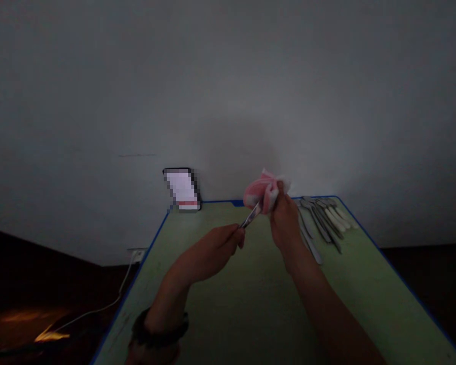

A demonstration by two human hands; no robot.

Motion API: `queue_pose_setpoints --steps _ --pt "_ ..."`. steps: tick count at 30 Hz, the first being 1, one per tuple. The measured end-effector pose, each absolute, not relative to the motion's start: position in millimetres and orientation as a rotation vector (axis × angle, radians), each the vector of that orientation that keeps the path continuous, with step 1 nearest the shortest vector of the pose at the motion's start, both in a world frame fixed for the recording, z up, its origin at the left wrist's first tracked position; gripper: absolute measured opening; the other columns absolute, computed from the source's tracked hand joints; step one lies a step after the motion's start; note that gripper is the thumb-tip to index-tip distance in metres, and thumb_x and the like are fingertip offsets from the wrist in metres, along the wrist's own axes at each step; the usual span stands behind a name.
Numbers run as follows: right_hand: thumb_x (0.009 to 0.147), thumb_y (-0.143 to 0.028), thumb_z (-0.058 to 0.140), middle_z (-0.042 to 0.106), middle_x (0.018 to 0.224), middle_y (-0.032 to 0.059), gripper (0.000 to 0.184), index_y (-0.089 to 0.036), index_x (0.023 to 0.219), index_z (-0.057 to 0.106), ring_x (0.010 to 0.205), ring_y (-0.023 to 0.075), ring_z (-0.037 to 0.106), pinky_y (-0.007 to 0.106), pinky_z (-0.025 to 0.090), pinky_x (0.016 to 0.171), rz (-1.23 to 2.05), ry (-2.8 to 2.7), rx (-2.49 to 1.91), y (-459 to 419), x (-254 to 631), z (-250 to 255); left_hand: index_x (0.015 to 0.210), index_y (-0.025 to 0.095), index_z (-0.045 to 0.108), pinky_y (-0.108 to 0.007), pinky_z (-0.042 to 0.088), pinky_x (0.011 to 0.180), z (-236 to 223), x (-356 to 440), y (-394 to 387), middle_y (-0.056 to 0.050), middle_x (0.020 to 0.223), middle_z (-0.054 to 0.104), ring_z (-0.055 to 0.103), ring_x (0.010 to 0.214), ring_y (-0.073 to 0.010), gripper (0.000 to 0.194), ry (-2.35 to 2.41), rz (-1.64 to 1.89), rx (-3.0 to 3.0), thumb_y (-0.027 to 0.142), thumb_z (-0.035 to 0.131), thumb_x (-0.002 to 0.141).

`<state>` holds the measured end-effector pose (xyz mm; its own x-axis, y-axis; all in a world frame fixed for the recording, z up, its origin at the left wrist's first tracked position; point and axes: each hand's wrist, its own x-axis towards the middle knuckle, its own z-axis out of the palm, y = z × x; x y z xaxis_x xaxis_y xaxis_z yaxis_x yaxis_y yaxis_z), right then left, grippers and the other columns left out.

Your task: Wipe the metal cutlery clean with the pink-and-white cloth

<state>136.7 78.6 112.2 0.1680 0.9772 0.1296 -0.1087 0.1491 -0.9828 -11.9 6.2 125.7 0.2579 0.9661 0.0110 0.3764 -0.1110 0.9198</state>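
Observation:
My left hand (pixel 220 246) is closed round the handle of a metal utensil (pixel 252 215) that points up and to the right. My right hand (pixel 285 218) grips a pink and white cloth (pixel 264 190) bunched around the utensil's far end, which is hidden inside it. Both hands are held above the middle of a green table (pixel 251 304) with a blue edge. Which kind of utensil it is I cannot make out.
Several pieces of metal cutlery (pixel 323 218) lie in a row at the table's far right. A blurred-out device (pixel 182 190) stands at the far left corner against a plain wall. A white cable (pixel 99 306) runs across the dark floor on the left.

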Motion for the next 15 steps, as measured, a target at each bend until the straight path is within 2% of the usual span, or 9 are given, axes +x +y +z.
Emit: queue_pose_setpoints --steps 7,11,15 --pt "0.084 -0.065 0.030 0.043 0.052 -0.0016 0.054 -0.021 0.057 0.045 0.051 0.0121 0.039 0.026 0.033 0.052 1.006 -0.998 -1.094 77 129 102 0.062 0.020 0.058 -0.019 0.028 0.041 124 -14 7 0.003 0.051 0.049 0.040 0.045 -0.0107 0.028 1.227 0.840 1.679 0.029 0.049 0.086" --pt "0.081 -0.064 0.037 0.045 0.054 -0.0013 0.052 -0.019 0.060 0.050 0.052 0.0110 0.039 0.024 0.031 0.050 1.081 -1.098 -1.090 68 111 92 0.061 0.020 0.057 -0.020 0.028 0.043 119 -18 10 0.003 0.050 0.049 0.038 0.044 -0.0112 0.028 1.253 0.917 1.677 0.029 0.049 0.086" --pt "0.080 -0.063 0.041 0.048 0.056 -0.0002 0.051 -0.017 0.061 0.051 0.055 0.0113 0.041 0.024 0.030 0.050 1.127 -1.264 -1.072 65 107 92 0.070 0.019 0.063 -0.021 0.032 0.048 117 -25 13 0.001 0.058 0.054 0.045 0.051 -0.0134 0.023 1.372 0.931 1.732 0.030 0.050 0.086"
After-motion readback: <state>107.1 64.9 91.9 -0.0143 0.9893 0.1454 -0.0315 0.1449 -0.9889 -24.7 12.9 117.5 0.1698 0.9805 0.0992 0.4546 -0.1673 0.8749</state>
